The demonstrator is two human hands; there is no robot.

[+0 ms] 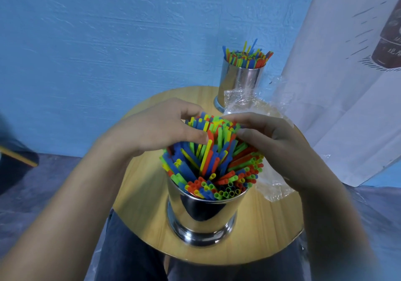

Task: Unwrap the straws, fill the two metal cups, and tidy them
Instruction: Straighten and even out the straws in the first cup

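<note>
Tidying step, by judgement: near cup at the front edge of the round tabletop, packed with straws that are splayed and uneven. Left hand and right hand closed in from either side on the raised far part of the bundle, fingers half curled round the straw tips. Far cup at the back edge, already filled; empty wrapper just beside it, toward the right edge. Next, probably: squeezing the bundle together and pressing the tall straws level.
</note>
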